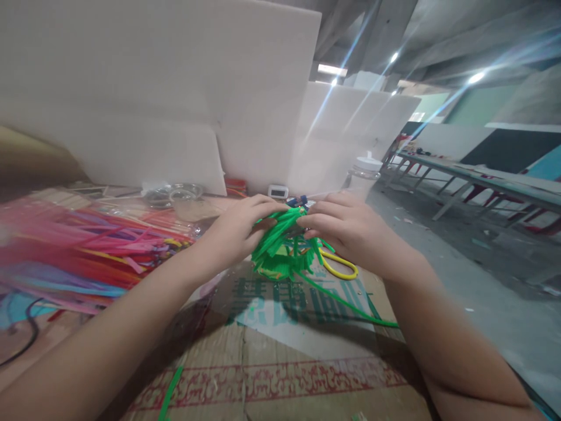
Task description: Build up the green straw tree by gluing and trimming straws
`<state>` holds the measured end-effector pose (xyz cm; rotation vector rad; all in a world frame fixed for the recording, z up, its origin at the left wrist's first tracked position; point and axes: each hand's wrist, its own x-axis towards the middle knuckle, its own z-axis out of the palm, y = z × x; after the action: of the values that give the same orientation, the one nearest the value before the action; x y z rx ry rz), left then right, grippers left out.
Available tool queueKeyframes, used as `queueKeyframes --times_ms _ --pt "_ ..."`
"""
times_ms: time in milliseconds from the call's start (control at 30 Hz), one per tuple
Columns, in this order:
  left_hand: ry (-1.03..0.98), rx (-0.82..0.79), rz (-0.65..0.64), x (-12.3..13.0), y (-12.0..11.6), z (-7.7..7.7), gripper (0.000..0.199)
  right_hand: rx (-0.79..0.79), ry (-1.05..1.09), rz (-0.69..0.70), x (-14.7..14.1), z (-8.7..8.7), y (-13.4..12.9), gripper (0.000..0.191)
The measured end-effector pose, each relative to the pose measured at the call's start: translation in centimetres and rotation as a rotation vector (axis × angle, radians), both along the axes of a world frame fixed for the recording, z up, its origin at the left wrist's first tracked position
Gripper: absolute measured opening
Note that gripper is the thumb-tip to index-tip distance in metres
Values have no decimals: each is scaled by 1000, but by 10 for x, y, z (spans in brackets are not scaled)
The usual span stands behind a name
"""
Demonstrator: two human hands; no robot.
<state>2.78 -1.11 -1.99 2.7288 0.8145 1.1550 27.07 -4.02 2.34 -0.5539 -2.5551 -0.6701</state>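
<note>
Green fuzzy strips, gathered into a bundle (275, 241), were held above the printed cardboard (263, 356), between the two hands. The left hand (245, 225) curled its fingers around the bundle's left side; the right hand (344, 222) had narrowed its fingertips on the far right end. The bundle's long axis slanted from near left to far right, its loose ends fanning toward the near side, and one long strand (346, 304) trailed right. Beyond the right hand stood an upright clear bottle (363, 175) with a white lid; its contents could not be made out. Clear plastic packaging partly covered the pile of pink, red and blue strips (105, 245) at left. A yellow loop (344, 273) lay just beside the bundle.
</note>
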Motion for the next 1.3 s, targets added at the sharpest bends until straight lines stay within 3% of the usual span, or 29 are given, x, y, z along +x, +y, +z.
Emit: queueKeyframes --times_ms 433,800,1300 --pt "2 10 -7 0 0 0 36 38 -57 -13 3 -1 1 20" --pt "2 -3 12 0 1 0 38 -41 19 -20 10 8 -2 19" --pt "4 -2 6 0 0 0 34 16 6 -13 6 3 3 20"
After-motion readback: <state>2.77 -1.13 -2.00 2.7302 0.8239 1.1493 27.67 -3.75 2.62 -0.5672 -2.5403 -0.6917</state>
